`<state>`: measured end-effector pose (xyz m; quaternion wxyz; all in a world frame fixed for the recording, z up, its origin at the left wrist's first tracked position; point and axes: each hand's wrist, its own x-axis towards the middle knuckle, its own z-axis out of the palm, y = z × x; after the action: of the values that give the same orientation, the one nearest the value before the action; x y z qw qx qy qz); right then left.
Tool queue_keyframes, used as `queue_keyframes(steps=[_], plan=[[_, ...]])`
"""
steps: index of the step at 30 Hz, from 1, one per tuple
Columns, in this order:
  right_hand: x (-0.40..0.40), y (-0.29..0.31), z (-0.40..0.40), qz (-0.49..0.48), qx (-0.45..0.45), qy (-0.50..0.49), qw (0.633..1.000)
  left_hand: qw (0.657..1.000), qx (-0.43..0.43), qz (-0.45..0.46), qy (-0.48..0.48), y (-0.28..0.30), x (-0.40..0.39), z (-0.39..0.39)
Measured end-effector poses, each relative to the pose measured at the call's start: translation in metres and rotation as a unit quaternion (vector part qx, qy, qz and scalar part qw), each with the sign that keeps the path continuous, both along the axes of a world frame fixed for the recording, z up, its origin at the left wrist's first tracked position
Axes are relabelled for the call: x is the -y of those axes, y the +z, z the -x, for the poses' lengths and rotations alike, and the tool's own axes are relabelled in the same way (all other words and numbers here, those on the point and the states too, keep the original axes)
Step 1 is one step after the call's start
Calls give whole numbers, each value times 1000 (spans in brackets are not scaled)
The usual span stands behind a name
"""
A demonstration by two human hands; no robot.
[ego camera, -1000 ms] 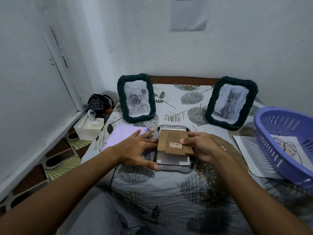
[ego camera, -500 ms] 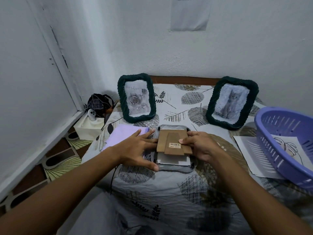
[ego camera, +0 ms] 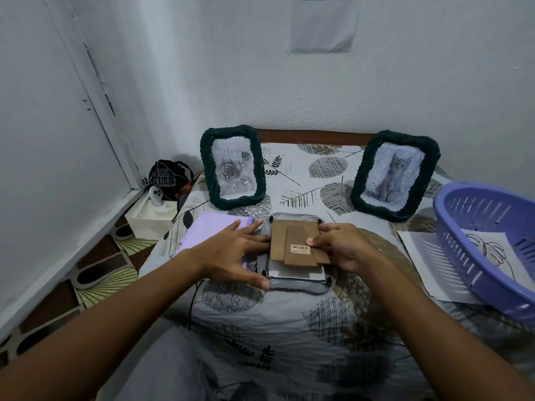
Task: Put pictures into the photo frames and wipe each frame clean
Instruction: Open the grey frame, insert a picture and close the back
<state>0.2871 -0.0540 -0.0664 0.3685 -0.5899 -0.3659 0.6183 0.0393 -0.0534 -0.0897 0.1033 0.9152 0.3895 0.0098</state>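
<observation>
Little has changed over the last second. At the frame's centre, the grey frame point(ego camera: 298, 285) lies face down on the bed point(ego camera: 289, 342). The left hand point(ego camera: 231, 253) rests spread on its left edge; the right hand point(ego camera: 343, 247) keeps pinching the cardboard backing point(ego camera: 292, 241), apparently seating it.

dim, cool, even light is cast from overhead. soft shadows are thrown beneath the forearms, nearer than the grip. wide-angle bending is seen at the edges; faint softness is noted throughout.
</observation>
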Motion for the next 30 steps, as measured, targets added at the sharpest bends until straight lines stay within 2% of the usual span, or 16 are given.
queue_keyframes(steps=[4, 6, 13, 18, 22, 26, 30], plan=[[3, 4, 1, 0, 20, 12, 1000, 990, 122, -9, 70, 8, 1, 4], [3, 5, 1, 0, 28, 16, 999, 985, 149, -5, 83, 10, 1, 4], [3, 8, 3, -7, 72, 40, 997, 991, 123, -13, 53, -2, -8, -2], [4, 11, 2, -28, 145, 86, 985, 992, 112, -37, 33, -6, -8, -4], [2, 12, 1, -51, 233, 126, 963, 993, 97, -57, 24, -10, -8, -5], [-4, 13, 3, -73, 338, 165, 924, 993, 87, -80, 17, -12, -7, -6], [-10, 14, 7, -71, 399, 187, 895, 994, 69, -89, 13, -12, -9, -5]])
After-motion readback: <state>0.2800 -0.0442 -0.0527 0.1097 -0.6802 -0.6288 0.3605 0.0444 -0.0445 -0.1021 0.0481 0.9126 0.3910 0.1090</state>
